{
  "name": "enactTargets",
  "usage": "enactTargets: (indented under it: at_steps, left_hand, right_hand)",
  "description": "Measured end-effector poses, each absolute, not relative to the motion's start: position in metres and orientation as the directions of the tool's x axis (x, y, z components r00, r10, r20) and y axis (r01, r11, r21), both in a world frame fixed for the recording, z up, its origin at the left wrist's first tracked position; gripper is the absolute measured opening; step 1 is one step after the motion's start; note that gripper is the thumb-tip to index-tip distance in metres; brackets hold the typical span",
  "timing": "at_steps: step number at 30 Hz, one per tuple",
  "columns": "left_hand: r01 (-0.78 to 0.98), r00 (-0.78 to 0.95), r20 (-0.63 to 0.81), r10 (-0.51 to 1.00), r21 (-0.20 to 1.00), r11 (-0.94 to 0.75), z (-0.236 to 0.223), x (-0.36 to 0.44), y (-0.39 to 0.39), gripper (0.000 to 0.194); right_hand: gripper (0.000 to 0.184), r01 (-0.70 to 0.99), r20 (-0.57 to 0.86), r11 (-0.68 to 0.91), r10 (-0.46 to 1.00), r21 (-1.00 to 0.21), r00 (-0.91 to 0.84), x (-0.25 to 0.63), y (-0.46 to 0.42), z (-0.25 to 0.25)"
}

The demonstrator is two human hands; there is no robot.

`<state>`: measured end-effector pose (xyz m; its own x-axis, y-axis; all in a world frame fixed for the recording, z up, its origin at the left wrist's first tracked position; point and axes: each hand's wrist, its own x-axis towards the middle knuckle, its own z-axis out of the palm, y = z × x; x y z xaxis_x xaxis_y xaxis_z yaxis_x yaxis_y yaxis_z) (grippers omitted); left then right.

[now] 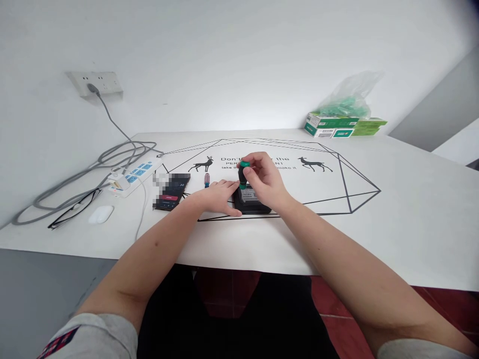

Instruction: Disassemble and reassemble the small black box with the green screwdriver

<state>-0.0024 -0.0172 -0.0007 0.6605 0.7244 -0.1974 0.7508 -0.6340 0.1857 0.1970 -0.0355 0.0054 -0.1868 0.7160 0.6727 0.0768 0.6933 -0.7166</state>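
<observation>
My right hand [264, 179] is closed around the black and green handle of a screwdriver [242, 174]. The screwdriver stands nearly upright, with its shaft pointing down at a flat black device [258, 207] that carries a pale printed label; whether the tip touches is too small to tell. Flat beside the device's left side lies my left hand [220, 195], its fingers stretched out and its thumb apart from them along the front left corner. Those fingers and my right hand hide parts of the device. A second screwdriver [207, 180] with a reddish clear handle lies just behind my left hand.
A phone [172, 192] lies left of my left hand. Further left are a power strip [136, 174], coiled grey cable [108, 152], glasses [73, 209] and a white mouse [101, 215]. Green and white boxes [329, 127] under a plastic bag [350, 94] stand at the back right.
</observation>
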Motion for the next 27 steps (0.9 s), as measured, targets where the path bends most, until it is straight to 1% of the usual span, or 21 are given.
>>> enactTargets:
  at_steps: [4,12,18,24,27]
  left_hand:
    - [0.76,0.65,-0.213,0.73,0.188,-0.622,0.0036,-0.0011,-0.0206,0.107]
    - [0.754,0.657,-0.198,0.727,0.203,-0.625,0.0052,-0.0005,-0.0219,0.111]
    - [0.754,0.657,-0.205,0.726,0.203,-0.625,0.005,-0.001,-0.0218,0.111]
    - [0.753,0.658,-0.204,0.725,0.201,-0.627,0.0034,-0.0021,-0.0204,0.111]
    - [0.752,0.658,-0.208,0.723,0.205,-0.626,0.0027,-0.0024,-0.0193,0.112]
  right_hand:
    - [0.037,0.121,0.692,0.708,0.706,-0.696,-0.151,0.1961,-0.0348,0.0074]
    - [0.033,0.159,0.702,0.725,0.688,-0.67,-0.184,0.1949,-0.0357,0.0056]
    - [0.033,0.169,0.69,0.717,0.697,-0.676,-0.197,0.1963,-0.0376,0.0081]
    - [0.032,0.172,0.686,0.712,0.702,-0.68,-0.193,0.1971,-0.0373,0.0076]
    - [0.032,0.168,0.696,0.715,0.699,-0.679,-0.164,0.1967,-0.0349,0.0055]
